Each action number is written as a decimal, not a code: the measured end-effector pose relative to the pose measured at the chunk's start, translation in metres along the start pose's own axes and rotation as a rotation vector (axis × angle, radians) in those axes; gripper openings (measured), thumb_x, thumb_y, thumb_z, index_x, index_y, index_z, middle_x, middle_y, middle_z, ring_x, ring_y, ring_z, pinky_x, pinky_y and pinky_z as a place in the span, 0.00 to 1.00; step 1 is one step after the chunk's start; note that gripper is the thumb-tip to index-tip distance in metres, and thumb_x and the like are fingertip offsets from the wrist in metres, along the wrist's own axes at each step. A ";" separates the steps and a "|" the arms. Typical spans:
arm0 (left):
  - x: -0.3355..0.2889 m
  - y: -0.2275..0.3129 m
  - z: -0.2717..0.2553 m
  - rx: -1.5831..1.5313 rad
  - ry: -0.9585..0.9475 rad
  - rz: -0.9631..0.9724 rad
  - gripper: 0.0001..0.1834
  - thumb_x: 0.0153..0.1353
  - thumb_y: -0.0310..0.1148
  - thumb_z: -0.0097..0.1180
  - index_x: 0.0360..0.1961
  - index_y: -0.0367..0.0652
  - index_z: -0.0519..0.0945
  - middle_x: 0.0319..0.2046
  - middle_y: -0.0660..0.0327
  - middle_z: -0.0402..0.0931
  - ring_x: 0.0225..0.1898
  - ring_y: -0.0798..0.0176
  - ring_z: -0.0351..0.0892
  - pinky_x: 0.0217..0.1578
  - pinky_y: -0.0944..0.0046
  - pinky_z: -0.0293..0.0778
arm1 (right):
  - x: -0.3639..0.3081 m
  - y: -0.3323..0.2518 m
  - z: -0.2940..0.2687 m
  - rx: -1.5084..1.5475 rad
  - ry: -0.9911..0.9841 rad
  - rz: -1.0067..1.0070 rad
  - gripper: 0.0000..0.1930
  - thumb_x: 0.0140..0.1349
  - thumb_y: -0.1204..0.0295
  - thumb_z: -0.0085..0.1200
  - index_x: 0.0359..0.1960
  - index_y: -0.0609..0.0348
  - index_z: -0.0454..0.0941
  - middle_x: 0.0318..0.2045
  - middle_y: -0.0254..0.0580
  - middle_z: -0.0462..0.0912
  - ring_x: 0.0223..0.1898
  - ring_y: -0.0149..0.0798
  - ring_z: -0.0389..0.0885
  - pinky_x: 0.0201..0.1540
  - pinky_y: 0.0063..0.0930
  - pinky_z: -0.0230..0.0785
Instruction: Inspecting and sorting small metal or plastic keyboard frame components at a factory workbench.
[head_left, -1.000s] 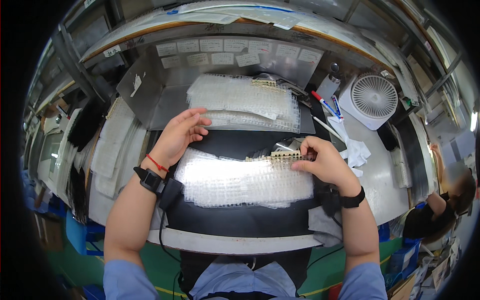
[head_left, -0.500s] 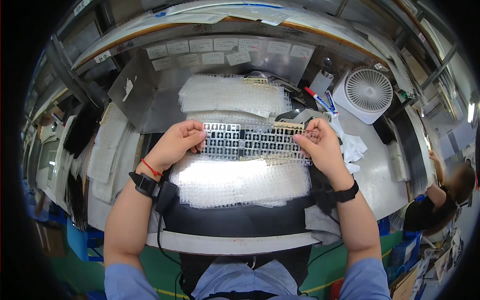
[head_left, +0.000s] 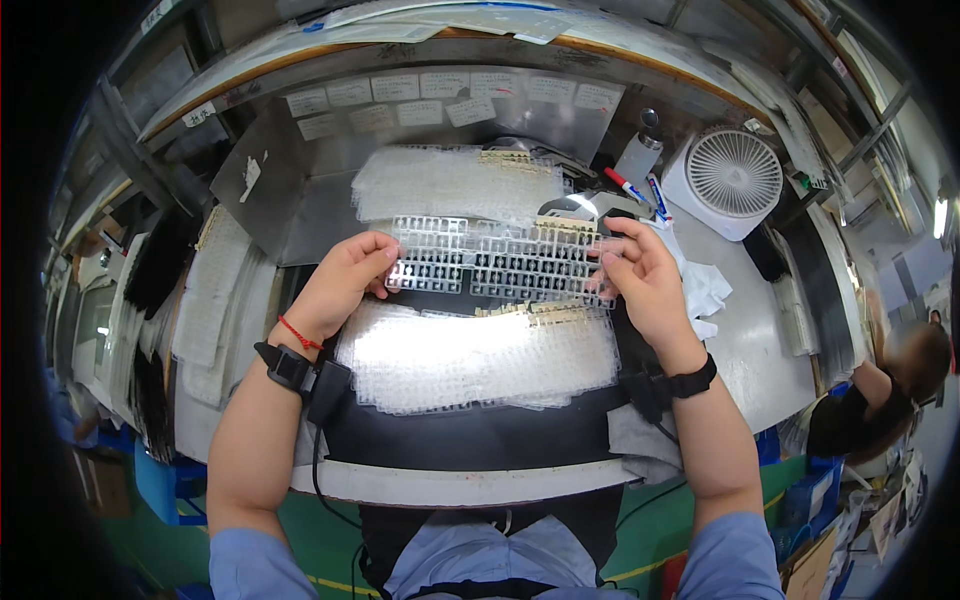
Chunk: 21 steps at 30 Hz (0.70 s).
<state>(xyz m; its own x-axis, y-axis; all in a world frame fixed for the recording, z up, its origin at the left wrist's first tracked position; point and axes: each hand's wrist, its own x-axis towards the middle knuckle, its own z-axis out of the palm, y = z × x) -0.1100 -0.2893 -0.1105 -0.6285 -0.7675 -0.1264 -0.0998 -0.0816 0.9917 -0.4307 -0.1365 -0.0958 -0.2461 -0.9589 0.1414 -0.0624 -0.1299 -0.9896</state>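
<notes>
A thin perforated sheet (head_left: 535, 262) with rows of keyboard-like openings hangs level between my hands, partly see-through. My left hand (head_left: 352, 275) pinches its left end between thumb and fingers. At the right end, my right hand (head_left: 648, 282) has its thumb against the sheet, with the index finger lifted off and the other fingers behind. Closer to me lies a stack of similar translucent sheets (head_left: 480, 360), bright with glare. Beyond the held sheet is another stack (head_left: 450, 185) of such sheets, with a tan strip at its right end.
At the right stand a white fan (head_left: 733, 178) and a bottle (head_left: 638, 158), with markers (head_left: 628, 184) and crumpled white tissue (head_left: 706, 290) nearby. A metal partition (head_left: 262, 195) rises at the back left. More sheets (head_left: 215, 310) lie left. A person (head_left: 865, 405) sits far right.
The held sheet has shifted away from me and slightly left, toward the far stack. My right index finger has lifted and its fingers have loosened; my left hand keeps its pinch.
</notes>
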 end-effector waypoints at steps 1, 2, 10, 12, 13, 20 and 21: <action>0.000 -0.001 -0.002 -0.018 -0.009 0.001 0.09 0.69 0.36 0.47 0.39 0.43 0.76 0.26 0.70 0.74 0.28 0.78 0.71 0.31 0.77 0.67 | 0.000 -0.001 0.001 0.004 -0.017 -0.011 0.20 0.65 0.77 0.49 0.58 0.63 0.63 0.43 0.44 0.79 0.33 0.29 0.82 0.30 0.16 0.71; -0.001 -0.002 -0.004 -0.037 -0.017 0.002 0.10 0.69 0.36 0.46 0.40 0.42 0.76 0.27 0.70 0.75 0.28 0.78 0.72 0.31 0.77 0.67 | -0.001 -0.001 0.002 0.003 -0.017 -0.012 0.20 0.65 0.77 0.49 0.58 0.63 0.63 0.43 0.44 0.79 0.33 0.29 0.82 0.30 0.16 0.71; -0.002 0.004 0.001 -0.028 0.003 -0.026 0.11 0.70 0.36 0.44 0.44 0.41 0.74 0.26 0.68 0.75 0.27 0.77 0.72 0.30 0.77 0.68 | -0.001 0.000 0.000 0.020 -0.022 -0.042 0.18 0.65 0.78 0.48 0.57 0.64 0.64 0.45 0.44 0.78 0.34 0.29 0.81 0.32 0.16 0.71; -0.002 0.004 0.000 0.009 -0.017 -0.007 0.10 0.71 0.35 0.43 0.44 0.42 0.74 0.25 0.68 0.74 0.27 0.76 0.72 0.30 0.76 0.68 | -0.001 0.000 0.000 0.023 -0.017 -0.034 0.19 0.65 0.77 0.49 0.57 0.63 0.63 0.45 0.44 0.78 0.34 0.30 0.82 0.32 0.16 0.71; -0.002 0.004 0.001 0.014 0.000 -0.006 0.10 0.70 0.35 0.44 0.44 0.42 0.74 0.25 0.68 0.74 0.27 0.76 0.72 0.30 0.77 0.68 | -0.001 -0.001 0.000 0.020 -0.016 -0.035 0.19 0.65 0.77 0.49 0.57 0.63 0.63 0.45 0.44 0.78 0.34 0.30 0.82 0.32 0.16 0.71; 0.004 -0.008 -0.013 -0.185 0.146 0.038 0.16 0.70 0.36 0.46 0.53 0.38 0.72 0.34 0.64 0.78 0.32 0.75 0.74 0.34 0.76 0.70 | -0.004 -0.010 0.005 0.017 0.015 -0.119 0.23 0.64 0.77 0.51 0.60 0.62 0.61 0.43 0.41 0.78 0.35 0.30 0.81 0.35 0.18 0.73; 0.004 -0.006 -0.009 -0.185 0.144 0.038 0.16 0.70 0.36 0.46 0.53 0.38 0.72 0.34 0.64 0.78 0.32 0.75 0.74 0.34 0.76 0.70 | -0.005 -0.010 0.005 -0.007 0.031 -0.120 0.21 0.63 0.76 0.53 0.57 0.62 0.64 0.42 0.40 0.77 0.33 0.28 0.79 0.34 0.18 0.72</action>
<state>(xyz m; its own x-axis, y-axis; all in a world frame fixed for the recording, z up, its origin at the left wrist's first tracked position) -0.1045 -0.2976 -0.1162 -0.5113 -0.8539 -0.0969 0.0735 -0.1558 0.9850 -0.4236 -0.1315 -0.0869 -0.2660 -0.9283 0.2597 -0.0998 -0.2415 -0.9653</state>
